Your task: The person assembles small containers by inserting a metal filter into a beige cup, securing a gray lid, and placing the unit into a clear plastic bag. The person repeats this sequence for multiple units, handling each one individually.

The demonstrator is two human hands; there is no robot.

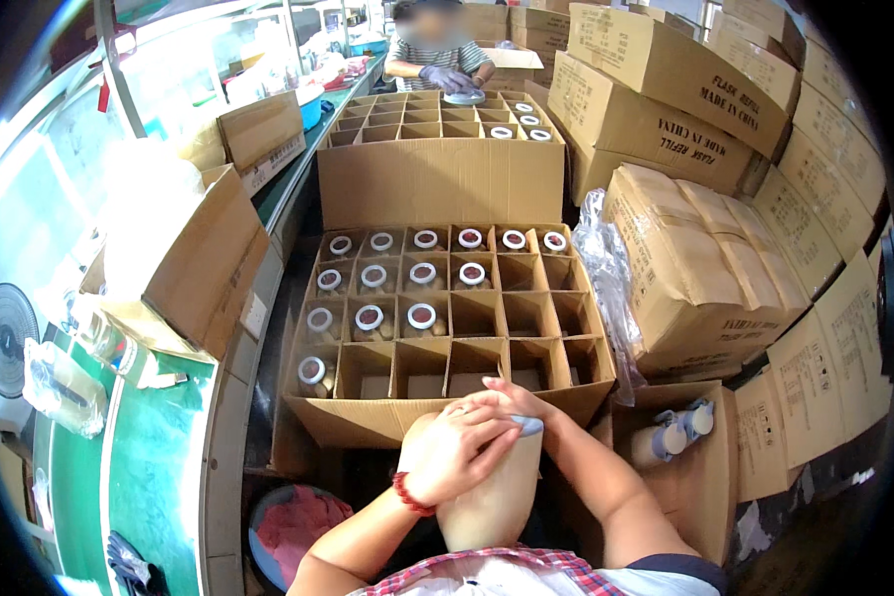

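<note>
My left hand (467, 447), with a red bracelet at the wrist, lies with its fingers stretched out across a pale beige rounded shape (492, 502) in front of my lap; it looks like a trousered knee. My right hand (515, 400) crosses beside and partly beneath it, its fingers extended toward the near edge of a carton. A small blue-grey patch (529, 426) shows by the left fingertips; its kind is unclear. Just beyond stands the open divided carton (368, 415). Several flasks with white rims (422, 318) fill its far and left cells. Neither hand appears to hold anything.
A co-worker (445, 70) in gloves handles a round pale object at a farther divided carton (442, 184). Stacked cartons (705, 268) crowd the right. Two flasks stand in a low box (700, 497). At left is a green bench (159, 467); a basin (268, 541) holds a pink cloth.
</note>
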